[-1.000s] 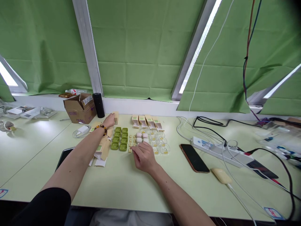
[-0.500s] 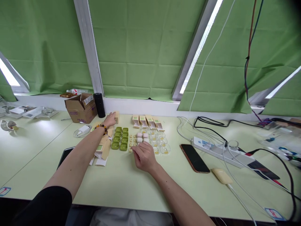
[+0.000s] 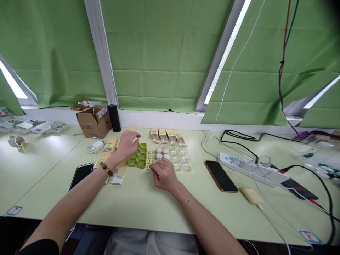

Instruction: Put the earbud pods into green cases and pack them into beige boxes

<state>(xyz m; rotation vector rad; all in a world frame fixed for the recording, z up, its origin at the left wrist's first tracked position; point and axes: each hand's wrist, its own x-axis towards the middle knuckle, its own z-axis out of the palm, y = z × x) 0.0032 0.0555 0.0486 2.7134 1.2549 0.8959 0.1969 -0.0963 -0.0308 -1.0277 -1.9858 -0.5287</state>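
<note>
My left hand (image 3: 128,144) hovers over the left row of small green square containers (image 3: 141,163), thumb and fingers apart, with nothing visible between them. A beige carton (image 3: 132,128) shows partly behind it. My right hand (image 3: 165,174) rests low over the front of the rows, its fingers curled together; whatever they hold, if anything, is hidden. Small yellowish squares (image 3: 149,157) lie just beyond its fingertips. Pale pink and white cylinders (image 3: 158,151) stand behind this hand. To its right are clear plastic cups (image 3: 187,165) with yellow spots inside.
Several open beige cartons (image 3: 170,136) lie at the back; more cartons (image 3: 122,169) lie under my left forearm. A phone (image 3: 221,176), a power strip (image 3: 245,168) and cables are on the right. Another phone (image 3: 81,174), a cardboard box (image 3: 94,124) and a black cylinder (image 3: 114,118) are left.
My left hand has come off the beige carton at the back and moved toward me, over the green containers. My right hand stays nearly in place. The view has shifted slightly.
</note>
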